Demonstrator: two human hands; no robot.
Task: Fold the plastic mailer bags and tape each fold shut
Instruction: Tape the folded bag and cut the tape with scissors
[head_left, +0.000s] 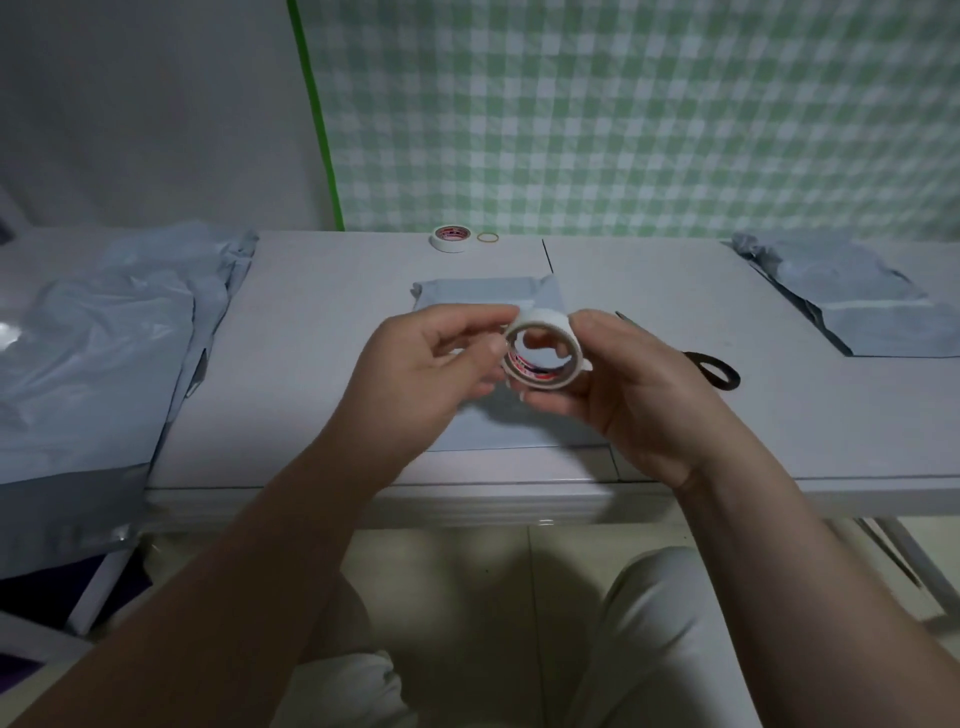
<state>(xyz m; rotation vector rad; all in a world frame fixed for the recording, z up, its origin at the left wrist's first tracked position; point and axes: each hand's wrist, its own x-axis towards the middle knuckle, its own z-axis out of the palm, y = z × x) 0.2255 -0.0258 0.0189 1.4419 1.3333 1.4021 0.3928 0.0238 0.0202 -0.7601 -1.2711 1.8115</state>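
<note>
A white roll of tape (543, 326) is held up over the table between both hands. My right hand (631, 395) cups it from the right and below. My left hand (426, 369) pinches its left rim with the fingertips. Beneath the hands lies a folded grey mailer bag (483, 293) flat on the white table (322, 364); much of it is hidden by my hands.
A heap of unfolded grey mailer bags (98, 353) covers the left end of the table. A stack of folded mailers (862, 306) lies at the right. Black scissors (714, 369) rest right of my hands. A second tape roll (449, 238) and a rubber band (488, 238) sit at the far edge.
</note>
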